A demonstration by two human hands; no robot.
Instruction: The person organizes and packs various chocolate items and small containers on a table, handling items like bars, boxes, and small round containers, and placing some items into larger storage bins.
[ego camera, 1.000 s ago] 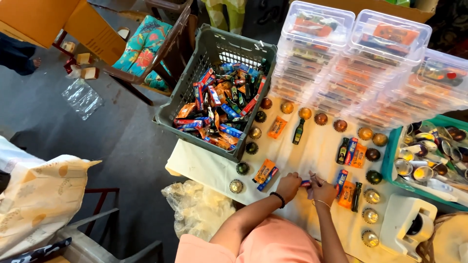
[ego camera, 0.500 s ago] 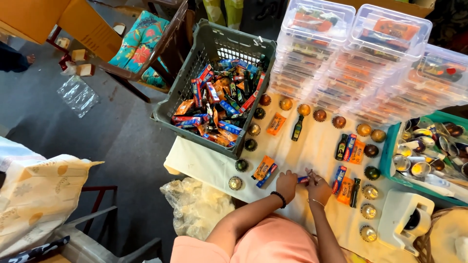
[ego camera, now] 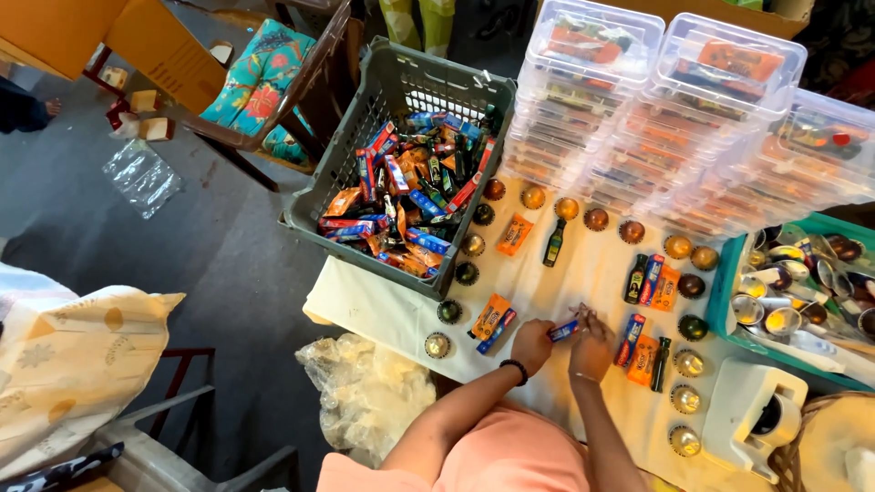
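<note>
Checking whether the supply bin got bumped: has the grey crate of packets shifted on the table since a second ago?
No. The grey crate sits against the same table corner.

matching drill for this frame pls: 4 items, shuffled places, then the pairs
Items:
1. grey crate
2. teal tray
3. small blue bar
4. clear lidded boxes

Places:
A. stacked along the table's far side
B. between the left hand and right hand
C. at the table's left corner, full of wrapped snacks
D. at the right, holding round capsules

Pairs: 1-C, 2-D, 3-B, 4-A
</note>
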